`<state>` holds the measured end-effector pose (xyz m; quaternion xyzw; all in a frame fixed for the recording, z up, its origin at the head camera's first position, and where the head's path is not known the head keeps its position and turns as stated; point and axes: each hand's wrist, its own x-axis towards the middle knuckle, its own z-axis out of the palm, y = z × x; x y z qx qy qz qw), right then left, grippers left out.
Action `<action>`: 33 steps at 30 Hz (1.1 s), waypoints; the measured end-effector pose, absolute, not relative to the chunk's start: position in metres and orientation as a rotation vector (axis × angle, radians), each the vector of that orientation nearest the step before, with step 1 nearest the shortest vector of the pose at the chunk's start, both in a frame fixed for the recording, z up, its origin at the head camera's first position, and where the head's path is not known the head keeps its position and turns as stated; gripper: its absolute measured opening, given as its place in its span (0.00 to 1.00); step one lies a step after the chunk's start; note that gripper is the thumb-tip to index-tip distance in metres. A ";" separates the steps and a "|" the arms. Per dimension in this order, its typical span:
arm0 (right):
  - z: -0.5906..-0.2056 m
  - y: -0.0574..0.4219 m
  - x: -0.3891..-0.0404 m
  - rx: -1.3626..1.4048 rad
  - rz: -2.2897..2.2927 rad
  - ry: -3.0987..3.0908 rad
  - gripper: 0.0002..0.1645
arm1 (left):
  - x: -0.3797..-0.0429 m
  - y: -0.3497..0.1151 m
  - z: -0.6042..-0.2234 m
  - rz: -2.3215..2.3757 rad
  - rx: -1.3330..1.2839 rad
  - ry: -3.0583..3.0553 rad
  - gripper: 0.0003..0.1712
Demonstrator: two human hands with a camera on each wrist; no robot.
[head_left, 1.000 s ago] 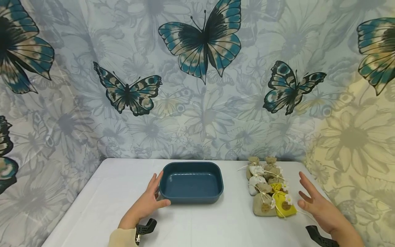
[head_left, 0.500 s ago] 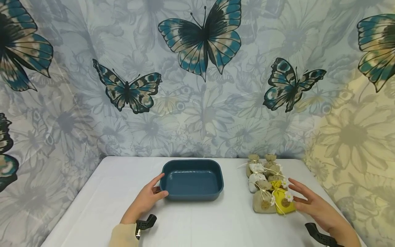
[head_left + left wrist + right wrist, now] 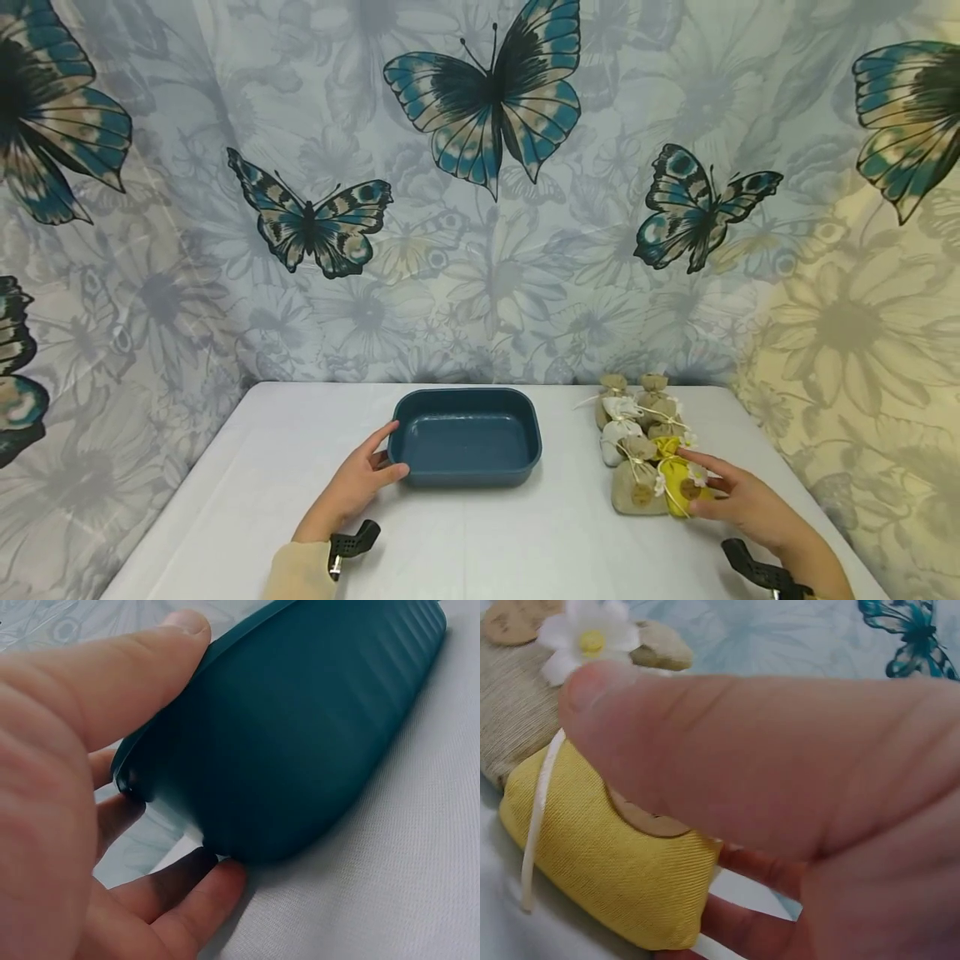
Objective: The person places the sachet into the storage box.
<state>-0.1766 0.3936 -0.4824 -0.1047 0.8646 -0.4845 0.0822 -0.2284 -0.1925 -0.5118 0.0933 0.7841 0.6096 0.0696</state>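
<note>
A dark teal rectangular dish (image 3: pixel 465 482) sits on the white table. At its left end my left hand (image 3: pixel 360 479) holds it, thumb at the rim and fingers against the outer wall (image 3: pixel 300 735). To the right lies a group of small cloth drawstring pouches. My right hand (image 3: pixel 750 504) grips the nearest yellow pouch (image 3: pixel 677 483), which has a round tag, a white flower and a pale cord. In the right wrist view the thumb lies across the front of the yellow pouch (image 3: pixel 630 877), with fingers behind it.
A beige pouch (image 3: pixel 637 492) lies against the yellow one's left side. Behind are white pouches (image 3: pixel 619 440) and further beige pouches (image 3: pixel 613 387). A butterfly-patterned cloth (image 3: pixel 495 333) hangs behind the table (image 3: pixel 480 550). Each wrist wears a black mount (image 3: pixel 356 540).
My right hand has moved left from beside the pouches onto the yellow one. My left hand has closed in on the dish's left end and stays there.
</note>
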 end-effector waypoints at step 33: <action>-0.488 0.398 -0.177 0.040 -1.291 2.886 0.41 | -0.229 -0.195 -0.518 1.888 0.285 2.287 0.45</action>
